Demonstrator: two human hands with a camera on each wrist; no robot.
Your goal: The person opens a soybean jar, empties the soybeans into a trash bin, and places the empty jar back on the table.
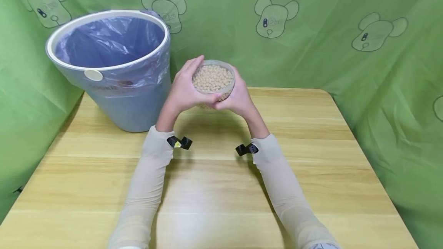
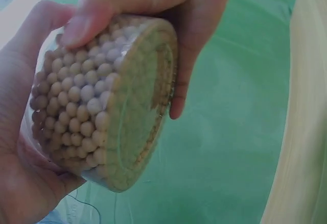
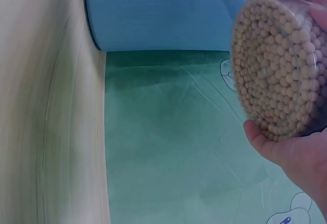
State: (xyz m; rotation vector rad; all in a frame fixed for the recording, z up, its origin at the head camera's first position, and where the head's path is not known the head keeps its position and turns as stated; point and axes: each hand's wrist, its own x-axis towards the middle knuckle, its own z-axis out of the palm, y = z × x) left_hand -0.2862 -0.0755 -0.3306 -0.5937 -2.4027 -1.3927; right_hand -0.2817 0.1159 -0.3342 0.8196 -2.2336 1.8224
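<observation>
A clear round tub (image 1: 213,78) full of small beige balls is held up between both hands, above the far part of the table. My left hand (image 1: 185,89) grips its left side, with the thumb along the front. On the other side my right hand (image 1: 238,94) grips it, and the two thumbs nearly meet at the front. From the left wrist view the tub (image 2: 102,96) is tilted, its transparent base turned toward the camera. In the right wrist view the tub's base (image 3: 271,71) shows balls packed against it. Some fingers are hidden behind the tub.
A blue-grey bin (image 1: 135,107) with a white rim and a plastic liner (image 1: 114,41) stands at the back left of the wooden table (image 1: 207,203). Behind the table hangs a green cloth (image 1: 221,30) with cartoon mouse heads. Each sleeve bears a small black wrist camera (image 1: 180,142).
</observation>
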